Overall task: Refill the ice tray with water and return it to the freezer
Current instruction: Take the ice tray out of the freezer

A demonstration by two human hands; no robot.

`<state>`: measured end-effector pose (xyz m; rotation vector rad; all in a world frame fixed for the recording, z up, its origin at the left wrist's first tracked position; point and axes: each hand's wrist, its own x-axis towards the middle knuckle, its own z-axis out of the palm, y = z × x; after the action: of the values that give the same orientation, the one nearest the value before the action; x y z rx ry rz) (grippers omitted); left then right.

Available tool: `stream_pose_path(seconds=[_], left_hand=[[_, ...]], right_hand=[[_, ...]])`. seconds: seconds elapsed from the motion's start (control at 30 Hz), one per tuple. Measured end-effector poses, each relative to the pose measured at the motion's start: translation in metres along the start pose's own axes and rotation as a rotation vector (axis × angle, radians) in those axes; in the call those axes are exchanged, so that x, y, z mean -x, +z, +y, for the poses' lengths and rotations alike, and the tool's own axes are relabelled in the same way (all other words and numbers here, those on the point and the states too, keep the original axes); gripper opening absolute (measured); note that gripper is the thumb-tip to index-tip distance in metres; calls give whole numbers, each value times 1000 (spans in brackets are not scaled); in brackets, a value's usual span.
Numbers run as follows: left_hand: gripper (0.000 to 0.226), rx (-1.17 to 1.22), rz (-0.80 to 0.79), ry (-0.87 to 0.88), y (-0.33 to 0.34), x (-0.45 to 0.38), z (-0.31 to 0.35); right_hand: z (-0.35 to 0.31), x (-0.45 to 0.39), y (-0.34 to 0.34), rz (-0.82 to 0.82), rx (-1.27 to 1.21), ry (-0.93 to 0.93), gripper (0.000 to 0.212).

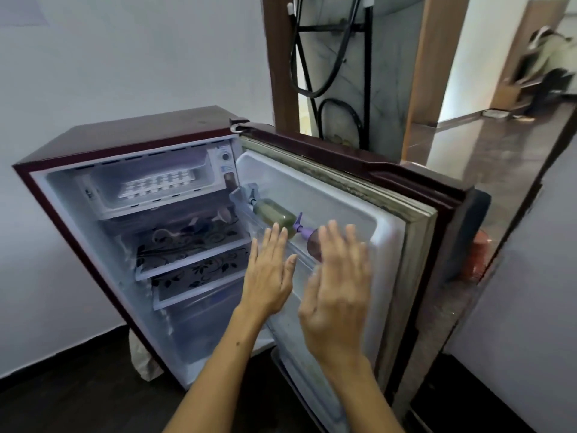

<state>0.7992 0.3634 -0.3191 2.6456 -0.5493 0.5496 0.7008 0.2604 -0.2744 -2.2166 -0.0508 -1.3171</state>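
A small maroon fridge (125,132) stands open against the white wall. In its freezer compartment (199,170) at the top lies a white ice tray (157,184) with several cells. My left hand (268,276) is raised in front of the fridge's opening, fingers straight, holding nothing. Just to its right my right hand (338,295) is also raised flat, slightly blurred, in front of the open door's (402,254) inner side. Neither hand touches the tray or the door.
The door shelf holds a green bottle (274,215) and a purple-capped bottle (312,242) lying down. Patterned shelves (190,245) sit below the freezer. A brown countertop (487,157) runs behind the door, with a person far back right. Dark floor lies below.
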Motion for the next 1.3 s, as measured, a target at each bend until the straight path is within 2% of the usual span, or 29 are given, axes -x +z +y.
stream_pose_path(seconds=[0.13,0.23,0.5,0.9,1.3], left_hand=[[63,-75,-11,112,18,-22,-12],[62,-97,8,185,29,-36,-16],[61,27,73,253,68,-60,5],[64,14,122,358,114,-99,15],[62,83,163,368,125,-102,17]], right_hand=[[24,11,36,-294,248,56,54],[47,7,50,-368,431,65,57],[105,-10,64,-249,467,114,50],[165,-36,89,-30,388,123,45],[172,-28,109,107,463,127,44]])
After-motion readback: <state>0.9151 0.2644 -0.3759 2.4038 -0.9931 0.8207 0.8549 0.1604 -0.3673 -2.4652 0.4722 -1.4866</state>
